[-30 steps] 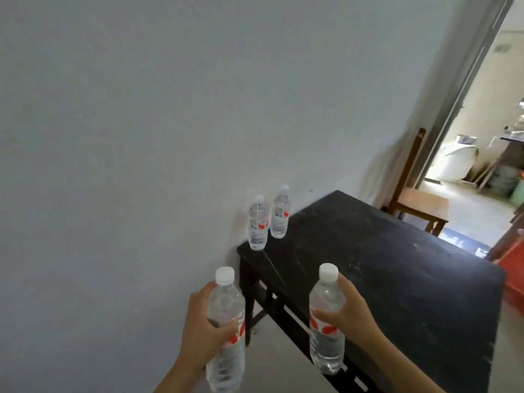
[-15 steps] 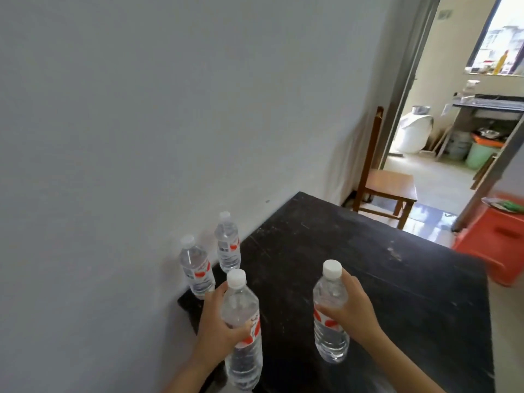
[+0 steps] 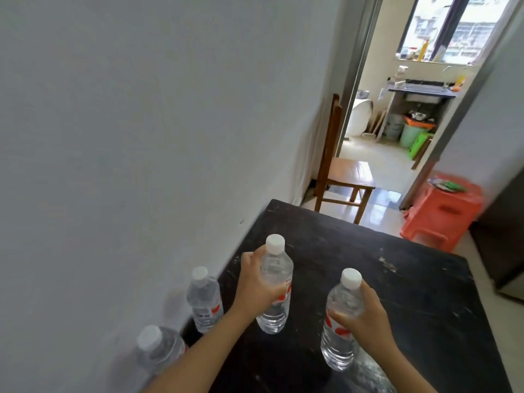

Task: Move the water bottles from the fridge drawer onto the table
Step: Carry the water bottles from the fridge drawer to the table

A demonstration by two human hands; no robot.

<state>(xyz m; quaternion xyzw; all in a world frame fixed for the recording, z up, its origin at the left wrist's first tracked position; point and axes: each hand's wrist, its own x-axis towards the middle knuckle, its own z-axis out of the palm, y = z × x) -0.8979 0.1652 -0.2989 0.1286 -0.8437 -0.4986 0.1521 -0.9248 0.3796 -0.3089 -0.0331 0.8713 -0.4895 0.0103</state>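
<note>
While each hand has a bottle low over the scuffed black wooden table, the step in hand looks like the set-down of a carried pair; the fridge drawer is not in view. The next move, I judge, calls for lowering both bases flat onto bare tabletop, apart from the bottles already standing, then letting go without tipping them.

Nearest, at the near left corner against the grey wall, stands a clear plastic water bottle with a white cap. Just beyond and to the right, the right hand curls its fingers round the shoulder of a second clear bottle with a red label, held upright; whether its base touches the table I cannot tell. Left again, by the wall, stands a third capped bottle. Farther in, the left hand, forearm stretched forward, grips a fourth bottle around its upper body, also upright. Far off sit a brown wooden chair and an orange plastic stool.
</note>
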